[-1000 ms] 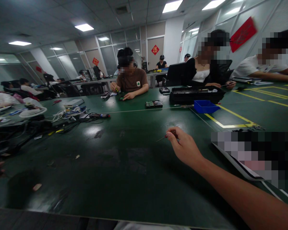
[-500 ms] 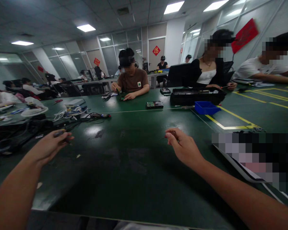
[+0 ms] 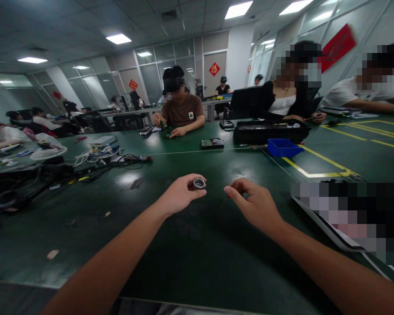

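Note:
Near the middle of the green table (image 3: 190,267), my left hand (image 3: 180,192) is closed round a small round part (image 3: 198,183) with a grey metallic rim and a dark centre, its ring end facing me. A short gap to the right, my right hand (image 3: 252,199) is closed in a pinch on a thin tool, whose fine dark shaft points down and left. Most of that tool's handle is hidden by the fingers. Both hands are above the table, and they do not touch each other.
A circuit-board device (image 3: 212,143) lies ahead, with a black tray (image 3: 271,133) and a blue bin (image 3: 284,148) right of it. Cables (image 3: 98,155) are heaped at left. A white-edged object (image 3: 325,225) lies at right. A person in brown (image 3: 184,111) works across the table.
My left hand has moved right from the table's left side towards my right hand, and the ringed part now shows in it. My right hand has stayed nearly in place, its tool tilting more downward.

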`<action>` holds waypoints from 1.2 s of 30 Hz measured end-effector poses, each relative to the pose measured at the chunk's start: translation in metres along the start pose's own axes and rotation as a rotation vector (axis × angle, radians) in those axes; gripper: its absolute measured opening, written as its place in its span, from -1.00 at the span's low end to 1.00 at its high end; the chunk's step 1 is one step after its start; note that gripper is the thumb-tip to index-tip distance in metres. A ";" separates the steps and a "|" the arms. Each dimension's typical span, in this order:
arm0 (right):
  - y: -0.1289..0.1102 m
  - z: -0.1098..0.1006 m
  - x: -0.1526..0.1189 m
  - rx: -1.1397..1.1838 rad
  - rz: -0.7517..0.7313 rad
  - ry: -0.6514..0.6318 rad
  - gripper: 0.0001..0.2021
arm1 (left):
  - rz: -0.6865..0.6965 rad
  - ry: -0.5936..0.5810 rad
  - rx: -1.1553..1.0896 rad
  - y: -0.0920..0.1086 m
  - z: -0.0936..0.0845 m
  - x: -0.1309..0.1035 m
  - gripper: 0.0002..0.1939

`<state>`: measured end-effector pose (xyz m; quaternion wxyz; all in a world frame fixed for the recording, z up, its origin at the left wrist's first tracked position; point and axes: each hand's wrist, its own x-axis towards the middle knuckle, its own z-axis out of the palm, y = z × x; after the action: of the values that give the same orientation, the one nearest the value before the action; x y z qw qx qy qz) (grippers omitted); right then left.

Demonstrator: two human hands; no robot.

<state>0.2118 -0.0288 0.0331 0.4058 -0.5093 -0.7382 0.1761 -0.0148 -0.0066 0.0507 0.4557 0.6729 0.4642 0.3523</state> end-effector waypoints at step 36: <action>-0.002 -0.005 -0.011 0.013 -0.146 0.123 -0.80 | 0.263 0.116 0.377 -0.039 0.033 0.001 -0.64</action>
<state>0.2168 -0.0401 0.0327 0.4653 -0.4615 -0.7459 0.1193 0.0027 -0.0089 0.0027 0.2447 0.7794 0.4557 0.3536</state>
